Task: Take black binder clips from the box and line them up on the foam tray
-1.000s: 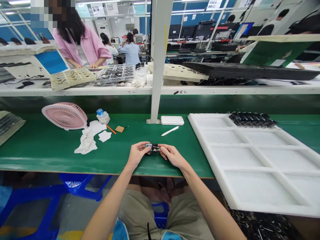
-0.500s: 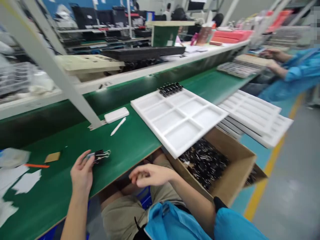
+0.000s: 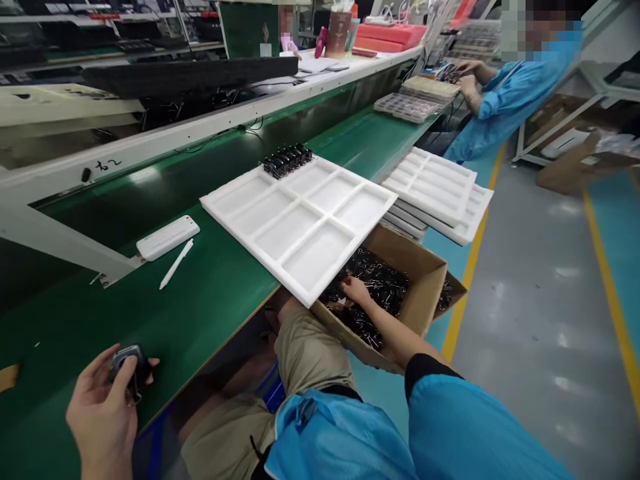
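My left hand (image 3: pixel 103 407), over the green bench at lower left, is closed around a black binder clip (image 3: pixel 136 385) with silver wire handles. A small rounded grey-blue piece (image 3: pixel 125 357) sits against the clip under my thumb; what it is I cannot make out. My right hand (image 3: pixel 356 291) reaches down into a cardboard box (image 3: pixel 429 293) of loose black binder clips (image 3: pixel 383 277). Its fingers are curled among the clips, and their tips are partly hidden. Above the box's left side, a white divided tray (image 3: pixel 295 240) overhangs the bench edge, with a row of black binder clips (image 3: pixel 287 161) along its far edge.
A white oblong case (image 3: pixel 169 237) and a white pen (image 3: pixel 176 265) lie left of the tray. Stacked white trays (image 3: pixel 435 183) stand behind the box. Farther along the bench (image 3: pixel 350 150), a co-worker in blue (image 3: pixel 520 93) handles items beside clear trays (image 3: pixel 405 107). A slanted white post (image 3: pixel 75 233) meets the bench.
My right hand has moved from above my lap into the box of clips. My left hand still holds the clip, now turned and lower in view. The camera has swung right.
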